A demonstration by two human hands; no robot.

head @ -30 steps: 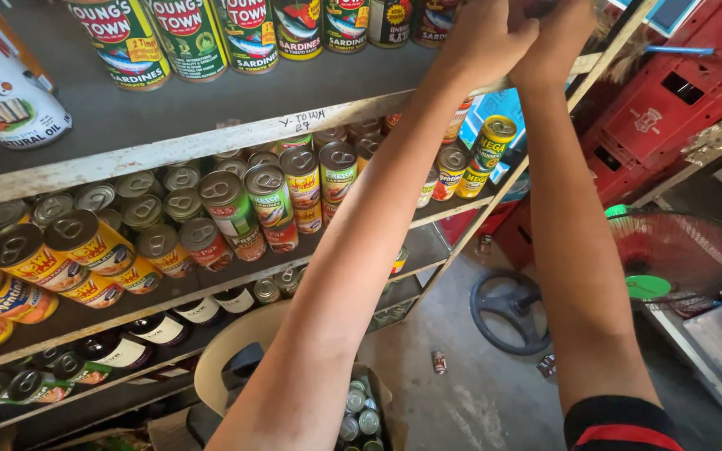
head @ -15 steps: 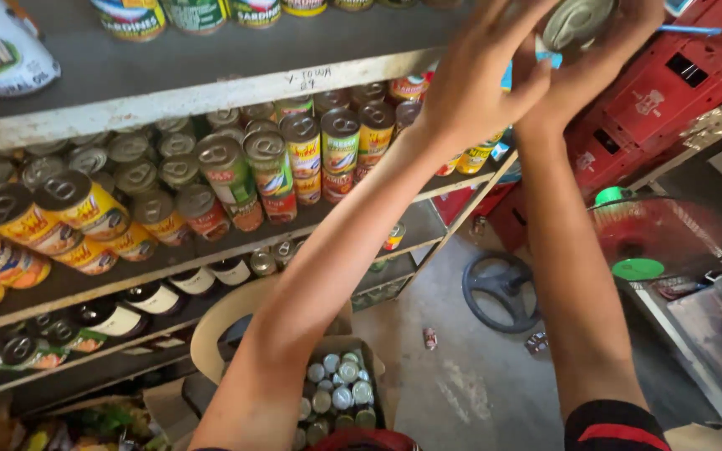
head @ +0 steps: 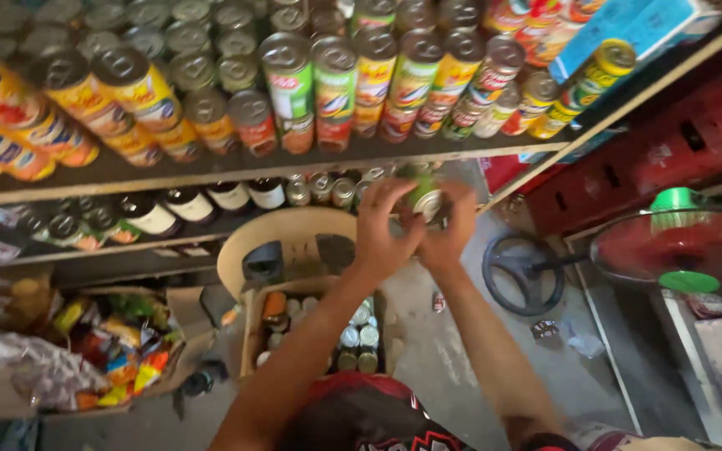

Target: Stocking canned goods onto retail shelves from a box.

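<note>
Lowered from the upper shelf level seen half a second earlier, both hands now meet in front of the lower shelf edge, and the view has tipped downward with them. Left hand (head: 384, 227) and right hand (head: 449, 235) cup a single small can (head: 424, 199) between them; the fingers of each hand are curled closely around its sides, holding it in the air, clear of any shelf. The can is cylindrical, with a green label partly showing above a pale metal end turned toward the camera; the rest is hidden by the fingers.

Behind the hands, the wooden shelf (head: 311, 164) carries tight rows of labelled cans (head: 333, 83) lying on their sides, with dark bottles (head: 187, 203) on the tier below. Beneath the forearms stands a cardboard box (head: 254, 321) of small tins, resting on a pale plastic chair (head: 294, 230). To the left lies a box of bright snack packets (head: 119, 351); to the right are red crates (head: 670, 150) and a fan with a green hub (head: 685, 250).

Risk, as a judgement: the smooth can is held only by fingertip pressure, so a loosened grip could drop it onto the tins or the concrete floor (head: 461, 359). A knock against the stacked cans could also set them rolling.
</note>
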